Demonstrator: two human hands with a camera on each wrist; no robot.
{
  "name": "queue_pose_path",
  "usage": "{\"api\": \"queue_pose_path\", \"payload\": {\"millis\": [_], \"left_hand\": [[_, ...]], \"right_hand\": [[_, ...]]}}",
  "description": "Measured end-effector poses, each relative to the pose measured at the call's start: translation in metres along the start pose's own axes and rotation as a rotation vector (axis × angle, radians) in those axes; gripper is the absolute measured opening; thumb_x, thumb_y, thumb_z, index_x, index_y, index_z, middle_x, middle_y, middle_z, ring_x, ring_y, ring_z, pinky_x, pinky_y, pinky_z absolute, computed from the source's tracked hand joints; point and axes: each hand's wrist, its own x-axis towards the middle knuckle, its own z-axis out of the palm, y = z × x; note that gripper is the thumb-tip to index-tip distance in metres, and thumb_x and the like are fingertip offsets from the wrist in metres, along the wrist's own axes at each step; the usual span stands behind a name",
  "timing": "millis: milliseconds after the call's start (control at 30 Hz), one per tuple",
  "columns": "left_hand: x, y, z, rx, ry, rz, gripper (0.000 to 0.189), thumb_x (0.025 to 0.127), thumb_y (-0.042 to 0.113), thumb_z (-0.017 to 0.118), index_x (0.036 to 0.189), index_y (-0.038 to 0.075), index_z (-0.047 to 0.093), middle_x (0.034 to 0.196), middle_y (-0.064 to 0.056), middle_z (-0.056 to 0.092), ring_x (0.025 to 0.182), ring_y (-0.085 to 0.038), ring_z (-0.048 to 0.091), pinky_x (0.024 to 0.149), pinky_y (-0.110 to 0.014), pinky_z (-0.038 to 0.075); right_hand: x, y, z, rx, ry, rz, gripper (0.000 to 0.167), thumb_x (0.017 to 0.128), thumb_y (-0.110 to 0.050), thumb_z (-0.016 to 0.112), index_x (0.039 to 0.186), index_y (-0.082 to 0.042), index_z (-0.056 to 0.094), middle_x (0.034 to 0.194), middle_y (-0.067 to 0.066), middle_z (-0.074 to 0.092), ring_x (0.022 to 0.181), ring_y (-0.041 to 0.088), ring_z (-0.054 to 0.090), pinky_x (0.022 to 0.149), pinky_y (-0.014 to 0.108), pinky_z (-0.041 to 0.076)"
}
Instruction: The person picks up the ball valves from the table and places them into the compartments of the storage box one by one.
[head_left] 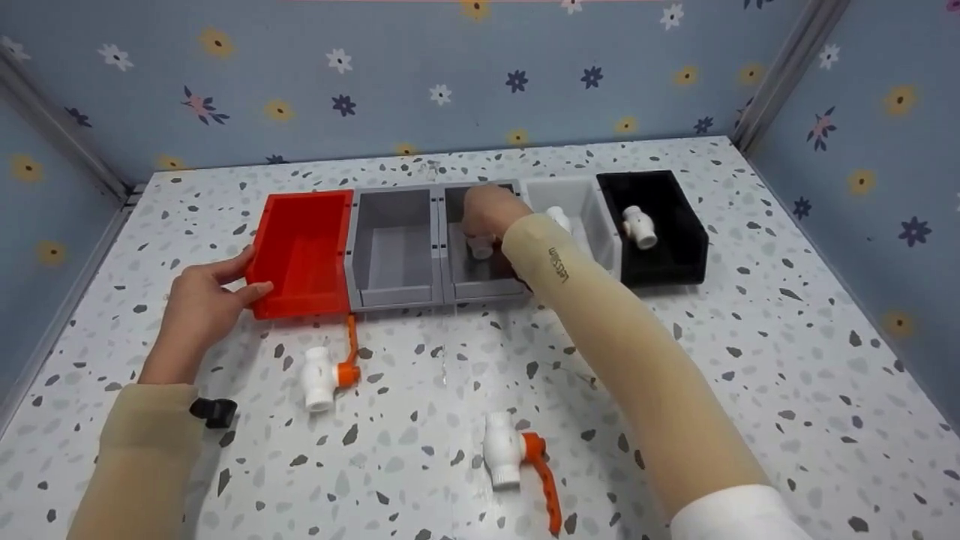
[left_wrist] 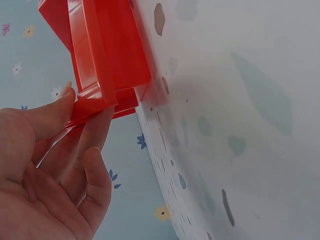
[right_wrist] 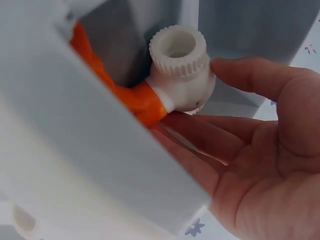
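Note:
My left hand [head_left: 199,304] grips the left side of a red bin [head_left: 304,262], thumb at the front corner; the left wrist view shows its thumb and fingers on the red rim [left_wrist: 92,75]. Inside the second grey bin [head_left: 487,290], my right hand [head_left: 491,210] holds a white ball valve [right_wrist: 182,80] with an orange handle [right_wrist: 145,102]. Its thumb presses one side of the valve body while fingers lie beneath. Part of that valve is hidden by the bin wall in the right wrist view.
Between the red and second grey bins stands another grey bin [head_left: 397,255]. A white bin [head_left: 609,240] and a black bin [head_left: 675,262] continue the row, each containing a white valve [head_left: 640,227]. Two orange-handled valves, a left one [head_left: 319,379] and a right one [head_left: 502,450], lie on the speckled table.

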Motion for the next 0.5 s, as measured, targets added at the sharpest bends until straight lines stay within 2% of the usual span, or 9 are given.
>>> {"api": "queue_pose_path", "payload": {"millis": [100, 233, 333, 500], "left_hand": [[0.0, 0.0, 0.001, 0.004, -0.004, -0.001, 0.074, 0.093, 0.034, 0.071, 0.153, 0.033, 0.028, 0.156, -0.015, 0.039, 0.132, -0.04, 0.039, 0.082, -0.035, 0.047], [0.0, 0.0, 0.001, -0.003, -0.013, -0.011, 0.074, 0.093, 0.034, 0.071, 0.153, 0.034, 0.028, 0.157, -0.014, 0.037, 0.133, -0.04, 0.038, 0.082, -0.035, 0.047], [0.0, 0.001, 0.001, -0.007, -0.015, -0.012, 0.074, 0.093, 0.034, 0.071, 0.153, 0.034, 0.028, 0.157, -0.014, 0.037, 0.131, -0.039, 0.038, 0.08, -0.035, 0.047], [0.0, 0.001, 0.001, 0.001, -0.002, -0.011, 0.073, 0.093, 0.034, 0.071, 0.153, 0.034, 0.028, 0.156, -0.015, 0.038, 0.128, -0.038, 0.04, 0.076, -0.033, 0.047]], "right_hand": [[0.001, 0.001, -0.001, -0.011, 0.024, -0.026, 0.012, 0.094, -0.009, 0.052, 0.088, -0.006, 0.061, 0.106, 0.012, 0.062, 0.078, 0.022, 0.051, 0.064, 0.03, 0.042], [0.0, 0.004, -0.001, -0.007, 0.065, -0.05, 0.012, 0.093, -0.011, 0.053, 0.095, -0.004, 0.063, 0.107, 0.012, 0.061, 0.083, 0.023, 0.051, 0.068, 0.031, 0.042], [-0.003, 0.008, -0.002, 0.018, 0.072, -0.061, 0.015, 0.095, -0.015, 0.054, 0.1, -0.004, 0.064, 0.102, 0.01, 0.06, 0.078, 0.022, 0.051, 0.067, 0.032, 0.042], [-0.014, 0.017, -0.001, 0.008, 0.141, -0.148, 0.017, 0.096, -0.021, 0.052, 0.089, -0.007, 0.059, 0.088, 0.009, 0.057, 0.069, 0.021, 0.047, 0.065, 0.035, 0.041]]}}
